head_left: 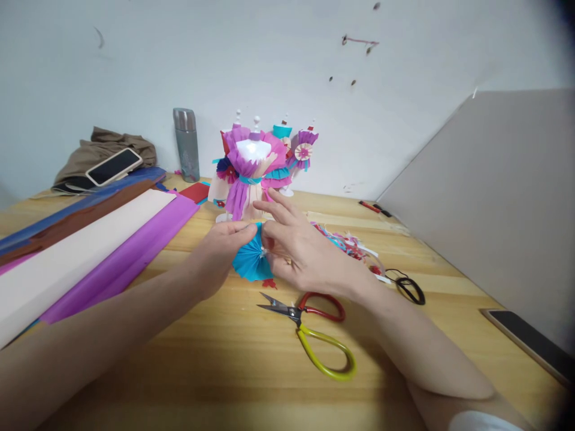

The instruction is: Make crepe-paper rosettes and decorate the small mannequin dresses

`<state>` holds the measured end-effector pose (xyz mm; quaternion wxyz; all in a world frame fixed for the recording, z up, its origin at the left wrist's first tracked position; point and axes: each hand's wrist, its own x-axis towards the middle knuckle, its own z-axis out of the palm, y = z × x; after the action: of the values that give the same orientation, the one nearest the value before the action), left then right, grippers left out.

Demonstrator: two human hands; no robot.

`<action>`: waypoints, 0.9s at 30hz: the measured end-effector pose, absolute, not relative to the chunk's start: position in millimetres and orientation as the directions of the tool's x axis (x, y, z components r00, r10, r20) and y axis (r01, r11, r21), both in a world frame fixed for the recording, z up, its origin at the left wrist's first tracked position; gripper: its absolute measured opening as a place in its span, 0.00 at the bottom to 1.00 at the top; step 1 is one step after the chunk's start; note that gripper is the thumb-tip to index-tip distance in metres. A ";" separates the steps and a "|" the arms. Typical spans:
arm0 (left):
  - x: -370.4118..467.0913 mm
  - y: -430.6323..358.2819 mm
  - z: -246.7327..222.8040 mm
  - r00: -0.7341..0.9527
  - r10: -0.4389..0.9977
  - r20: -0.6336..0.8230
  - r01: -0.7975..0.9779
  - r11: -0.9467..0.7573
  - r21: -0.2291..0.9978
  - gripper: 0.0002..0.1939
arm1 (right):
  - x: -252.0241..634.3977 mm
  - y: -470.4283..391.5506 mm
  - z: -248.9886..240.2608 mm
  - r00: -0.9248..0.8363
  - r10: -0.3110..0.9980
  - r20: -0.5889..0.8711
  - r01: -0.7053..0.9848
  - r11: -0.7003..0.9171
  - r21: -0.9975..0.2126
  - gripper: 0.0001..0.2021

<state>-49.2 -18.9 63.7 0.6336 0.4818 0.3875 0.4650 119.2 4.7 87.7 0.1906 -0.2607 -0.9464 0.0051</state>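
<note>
Fan (249, 257) of blue pleated paper, seen in the head view, is held up over the middle of the desk (202, 359), short of the forms (254, 149) that stand towards the far edge. The left hand (220, 248) has it pinched, thumb laid over its upper left rim; the right hand (305, 251) bends its fingers over the right side, with the others raised, but their tips are hidden, so I cannot tell whether they are clamped on the paper. As for progress, the pleats look made and spread almost into a round, gathered at a pale centre; whether the round is closed and fastened cannot be seen, and the fan is not on any form. The forms already wear crinkled paper, and one at the right has a finished rosette (303, 152), so much of the work looks done. Scissors (294, 313) lie with blades parted between the hands and the near edge, touched by neither hand. Scraps (350, 245) are heaped right of the middle, which suggests plenty of cutting is done, while long sheets (103, 245) stretch along the left edge, leaving paper for more
</note>
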 end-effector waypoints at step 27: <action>-46.1 -20.9 64.7 0.231 0.972 -0.041 -0.237 0.097 0.967 0.16 | 114.7 -0.1 80.4 -0.707 0.528 0.470 0.617 0.786 0.045 0.11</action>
<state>-46.1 -20.9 64.7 0.6286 0.4696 0.3915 0.4807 114.7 -0.1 80.4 0.2221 -0.3116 -0.9185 -0.1000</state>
